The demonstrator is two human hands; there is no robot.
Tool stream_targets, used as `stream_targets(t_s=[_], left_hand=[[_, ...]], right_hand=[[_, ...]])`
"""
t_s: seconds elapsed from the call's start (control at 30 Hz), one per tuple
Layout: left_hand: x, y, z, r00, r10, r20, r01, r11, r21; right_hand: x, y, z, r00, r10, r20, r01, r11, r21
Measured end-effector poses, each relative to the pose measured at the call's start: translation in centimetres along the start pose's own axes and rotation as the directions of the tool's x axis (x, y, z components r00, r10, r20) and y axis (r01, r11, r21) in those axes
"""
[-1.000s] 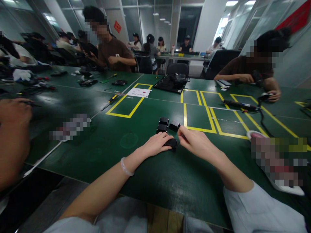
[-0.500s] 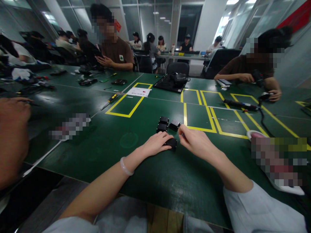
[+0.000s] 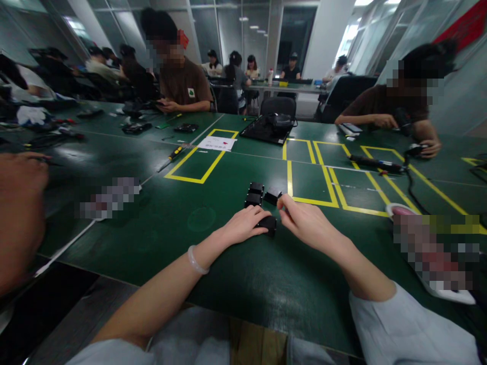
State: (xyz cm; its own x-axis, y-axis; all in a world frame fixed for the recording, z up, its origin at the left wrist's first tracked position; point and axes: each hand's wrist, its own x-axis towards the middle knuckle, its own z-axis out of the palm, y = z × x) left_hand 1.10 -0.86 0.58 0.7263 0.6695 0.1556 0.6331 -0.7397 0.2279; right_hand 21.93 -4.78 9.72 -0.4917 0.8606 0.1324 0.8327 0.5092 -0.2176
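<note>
My left hand [image 3: 245, 223] rests on the green table with its fingers and thumb around a small black block [image 3: 271, 225]. Close to its right, my right hand [image 3: 304, 220] is held with curled fingers, thumb and index drawn together in a pinch. Whatever sits in that pinch, if anything, is too small to make out. Just beyond the right fingertips lies a loose black block [image 3: 273, 195], slightly turned. Two more black blocks stand in a row past my left fingers, the nearer block [image 3: 253, 199] and the farther block [image 3: 256, 188].
Yellow tape outlines [image 3: 314, 203] mark the table. A screwdriver [image 3: 175, 152], a paper label [image 3: 216, 144] and a black panel [image 3: 262, 131] lie farther back. A white tray [image 3: 429, 286] is at right. Co-workers sit around; another person's arm [image 3: 21, 218] is at left.
My hands and the blocks stay nearly in place; the right fingertips shift very slightly left. Across the table, a co-worker has lowered their hands.
</note>
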Motion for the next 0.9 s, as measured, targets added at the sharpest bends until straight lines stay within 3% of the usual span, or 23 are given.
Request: stream_targets(t_s=[0.23,0.9], left_hand=[[-0.03,-0.15,0.2,1.0,0.002,-0.012,-0.002,1.0,-0.016],[-0.04,-0.05,0.06,1.0,0.004,-0.012,-0.004,1.0,0.002]], right_hand=[[0.29,0.01,0.27,0.998,0.038,0.045,-0.034,0.996,-0.085],[0.04,0.27,-0.03,1.0,0.0,0.02,0.0,1.0,0.031]])
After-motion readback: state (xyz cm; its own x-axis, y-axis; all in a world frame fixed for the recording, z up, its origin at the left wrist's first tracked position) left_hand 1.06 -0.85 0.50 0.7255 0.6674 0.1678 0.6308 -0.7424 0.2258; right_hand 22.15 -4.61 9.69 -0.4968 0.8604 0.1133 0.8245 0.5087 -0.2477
